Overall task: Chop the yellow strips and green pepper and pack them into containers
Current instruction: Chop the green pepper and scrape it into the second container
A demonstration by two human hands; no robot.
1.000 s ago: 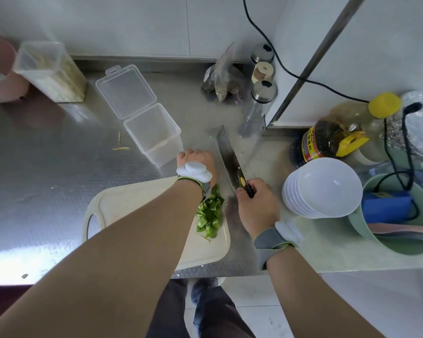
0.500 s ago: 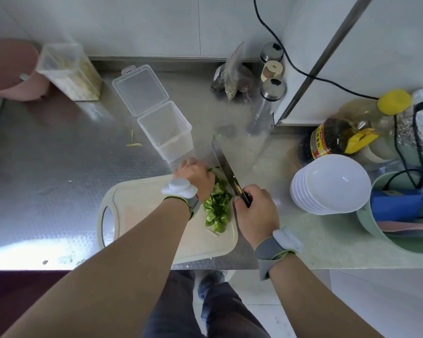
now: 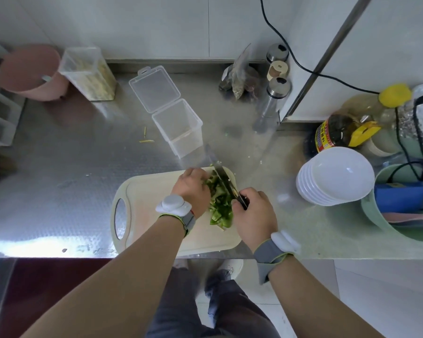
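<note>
A pile of chopped green pepper point(image 3: 220, 211) lies at the right end of the cream cutting board point(image 3: 147, 211). My right hand point(image 3: 253, 217) grips the black handle of a cleaver point(image 3: 220, 173), whose blade lies across the far side of the pile. My left hand point(image 3: 192, 190) rests with curled fingers on the pepper, left of the blade. An empty clear container point(image 3: 178, 128) with its hinged lid open stands just beyond the board. A second clear container point(image 3: 89, 73), holding yellow strips, stands at the back left.
Two stray yellow strips point(image 3: 145, 137) lie on the steel counter. A stack of white bowls point(image 3: 335, 175), an oil bottle point(image 3: 337, 132) and a green tub point(image 3: 401, 206) crowd the right. Spice shakers point(image 3: 274, 93) and a pink bucket point(image 3: 29, 71) stand at the back.
The cleaver came from the counter right of the board onto the pepper pile. My left hand drew back from the board's far edge onto the pepper.
</note>
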